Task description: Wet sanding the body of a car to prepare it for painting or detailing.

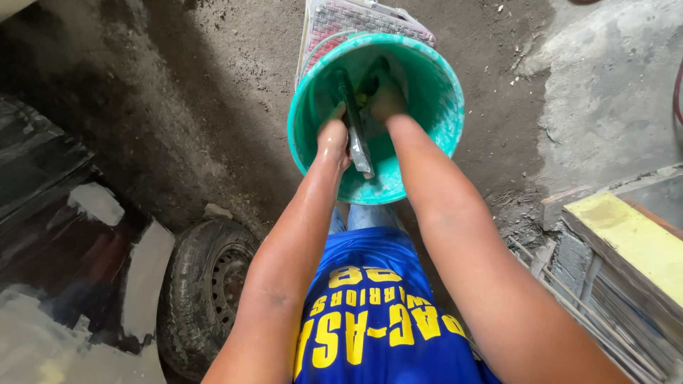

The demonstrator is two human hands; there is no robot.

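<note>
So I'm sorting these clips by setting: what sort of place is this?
Probably a rough yard or work shed. The ground is bare dirt and cracked concrete, an old tyre lies there, and planks are stacked nearby. Both hands work inside a green bucket.

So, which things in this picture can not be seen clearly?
- Head view: the right hand is deep in the green bucket; its fingers and what they touch are in shadow.
- The flat dark tool in the left hand: its kind is unclear.
- The woven basket is cut by the top edge.
- The tyre is partly covered by the left arm.
</note>
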